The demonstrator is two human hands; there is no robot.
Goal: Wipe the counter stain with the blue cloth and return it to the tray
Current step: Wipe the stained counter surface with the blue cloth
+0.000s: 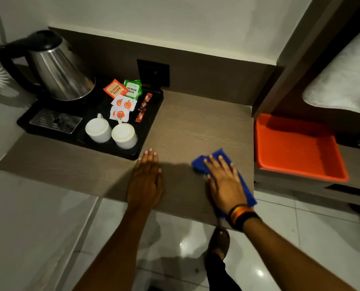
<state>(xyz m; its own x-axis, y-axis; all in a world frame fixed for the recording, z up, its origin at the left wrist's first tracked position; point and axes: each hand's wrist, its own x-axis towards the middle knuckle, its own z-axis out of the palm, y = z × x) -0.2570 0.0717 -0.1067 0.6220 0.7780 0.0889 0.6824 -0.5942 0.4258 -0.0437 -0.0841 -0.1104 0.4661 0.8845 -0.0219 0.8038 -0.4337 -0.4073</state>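
The blue cloth lies flat on the wooden counter near its right front corner. My right hand presses down on the cloth with fingers spread, covering most of it; blue shows beyond the fingertips and along the right side. My left hand rests flat on the counter to the left, palm down, holding nothing. The orange tray sits empty on a lower shelf just right of the counter. No stain is visible on the wood; the hands' shadow darkens the area between them.
A black tray at the back left holds a steel kettle, two upturned white cups and tea sachets. A folded white towel lies on a shelf at upper right. Tiled floor and my sandalled foot lie below the counter edge.
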